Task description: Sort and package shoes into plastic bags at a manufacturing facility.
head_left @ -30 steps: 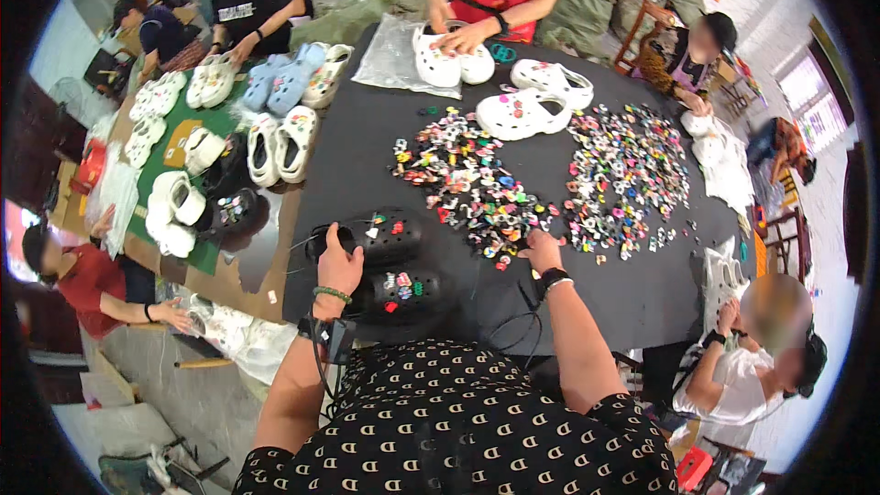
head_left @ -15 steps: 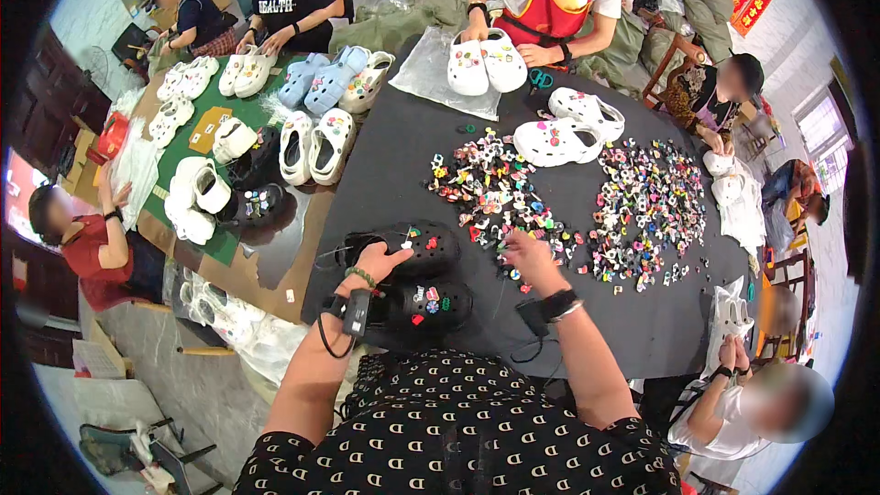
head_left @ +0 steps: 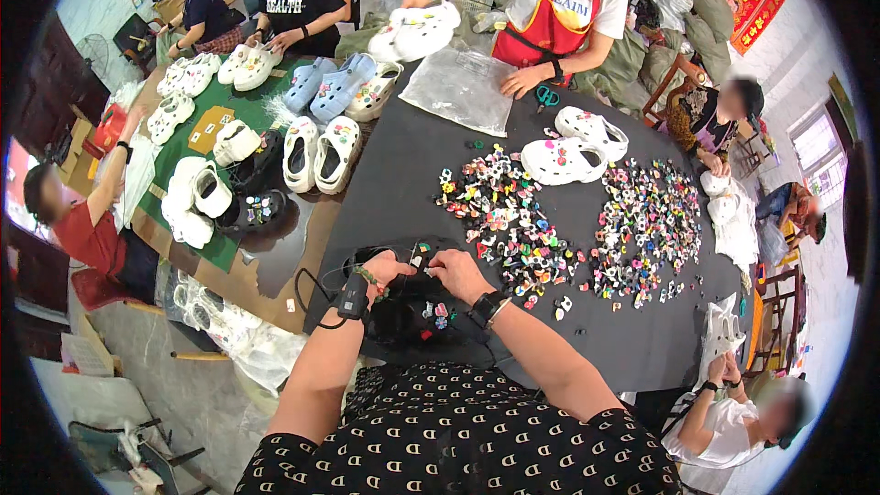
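Note:
On the dark tabletop right before me sits a pair of black clogs (head_left: 396, 323). Colourful shoe charms (head_left: 440, 316) decorate the nearer one. My left hand (head_left: 387, 269) is closed on the farther clog, fingers partly hidden inside it. At that clog's upper my right hand (head_left: 458, 275) is pinched around a small shoe charm, mostly covered by the fingertips. Just beyond my hands spreads a loose pile of mixed shoe charms (head_left: 509, 220).
A second charm pile (head_left: 646, 225) lies right of the first. White clogs (head_left: 559, 160) rest behind them. Across the table a person in a red apron (head_left: 553, 27) lifts white clogs (head_left: 417, 32) beside a clear plastic bag (head_left: 458, 92). More clogs fill the green-topped table (head_left: 215, 96) at left.
My right hand has moved left from the charm pile to the farther black clog. The person in the apron has lifted the white clogs up and leftward off the plastic bag.

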The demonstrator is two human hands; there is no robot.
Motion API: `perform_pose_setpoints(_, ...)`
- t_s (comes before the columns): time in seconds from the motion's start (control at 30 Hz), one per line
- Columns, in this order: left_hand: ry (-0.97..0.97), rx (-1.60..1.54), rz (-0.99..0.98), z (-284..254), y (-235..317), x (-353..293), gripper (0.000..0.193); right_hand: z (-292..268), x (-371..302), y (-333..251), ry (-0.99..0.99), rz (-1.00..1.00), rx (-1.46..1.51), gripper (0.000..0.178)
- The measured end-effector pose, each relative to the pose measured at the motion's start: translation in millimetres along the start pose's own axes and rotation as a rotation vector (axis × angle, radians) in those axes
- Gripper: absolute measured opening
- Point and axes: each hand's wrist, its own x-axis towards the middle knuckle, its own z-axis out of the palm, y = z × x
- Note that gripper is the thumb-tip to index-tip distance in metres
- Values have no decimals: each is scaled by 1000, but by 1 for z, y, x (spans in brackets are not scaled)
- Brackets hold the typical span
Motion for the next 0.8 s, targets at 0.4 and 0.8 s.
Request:
perform_pose_setpoints(0.4, -14, 6, -65, -13, -11, 6, 54, 7, 10, -22, 7, -14, -160, 13)
perform_pose_setpoints(0.8, 184, 34, -137, 11, -11, 3, 46, 5, 13, -17, -137, -126, -255, 12)
